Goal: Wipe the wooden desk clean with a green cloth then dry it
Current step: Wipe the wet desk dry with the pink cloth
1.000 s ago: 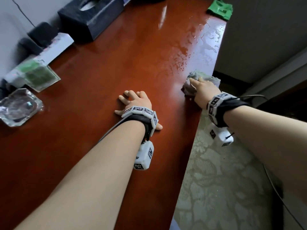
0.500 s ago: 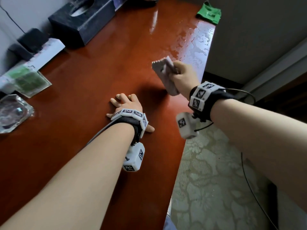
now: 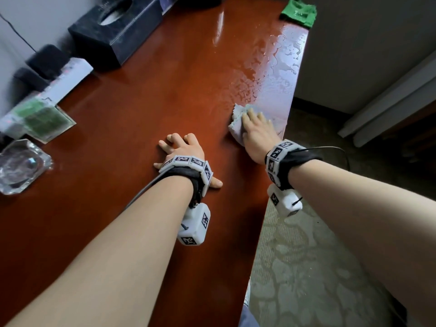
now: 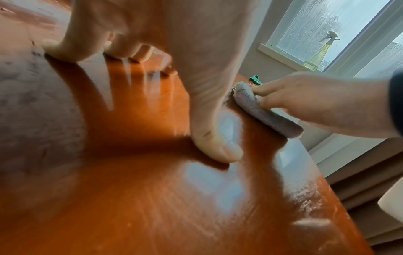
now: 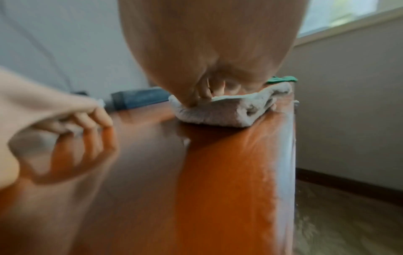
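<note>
At far left on the tabletop (image 3: 122, 95): clear glass dish (image 3: 22, 166), green-printed packet (image 3: 40, 119), white power strip (image 3: 59, 79) with black plugs, dark tissue box (image 3: 118, 29) farther back. Near the middle, left hand (image 3: 182, 149) planted on the wood, fingers bent and tips down, thumb stretched out sideways, holding nothing. Just to the right, right hand (image 3: 258, 131) flat on a folded grey cloth (image 3: 237, 123), fingers straight on top, thumb tucked at the cloth's near edge, close to the right rim. Beyond the grey cloth, beads and smears of water (image 3: 276, 67) along that rim. At the far right corner, green cloth (image 3: 298, 11), crumpled, well apart from both hands.
</note>
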